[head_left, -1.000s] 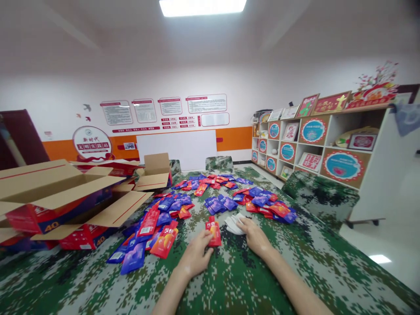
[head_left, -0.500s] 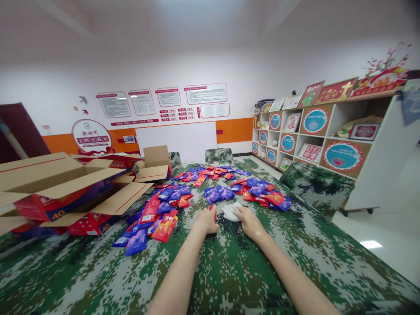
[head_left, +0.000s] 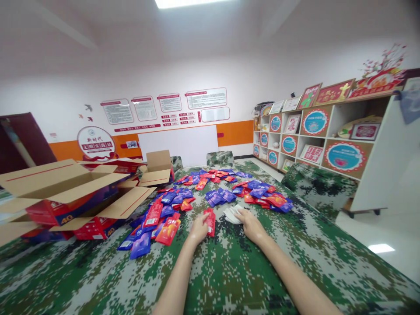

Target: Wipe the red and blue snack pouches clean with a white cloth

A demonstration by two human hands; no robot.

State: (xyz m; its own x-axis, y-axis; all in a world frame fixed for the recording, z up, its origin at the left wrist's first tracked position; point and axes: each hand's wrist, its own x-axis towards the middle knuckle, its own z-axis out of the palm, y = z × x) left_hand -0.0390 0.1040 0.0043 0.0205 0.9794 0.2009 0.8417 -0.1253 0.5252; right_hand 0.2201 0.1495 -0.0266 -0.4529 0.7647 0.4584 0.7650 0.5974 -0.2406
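"What are you holding?"
"My left hand [head_left: 199, 228] pinches one red packet [head_left: 211, 222]; my right hand [head_left: 252, 225] grips one white cloth [head_left: 232, 215] just beside it."
"And beyond?"
"One blue cluster [head_left: 219, 197], then mixed packet heaps [head_left: 264, 194], overlapping too much to count. Leftward, at least three open cartons [head_left: 127, 204]; their bottoms are hidden."

White shelf unit [head_left: 383, 148] on R w/ framed pics [head_left: 334, 92] & blossom ornament [head_left: 382, 74] on top, camo-covered chair [head_left: 320, 190] nearby; white panel [head_left: 179, 145] at back wall [head_left: 131, 78], below red-bordered notices [head_left: 206, 98]; round sign [head_left: 96, 143] & dk red door [head_left: 41, 138] on L; ceiling light [head_left: 193, 3] partly cut off
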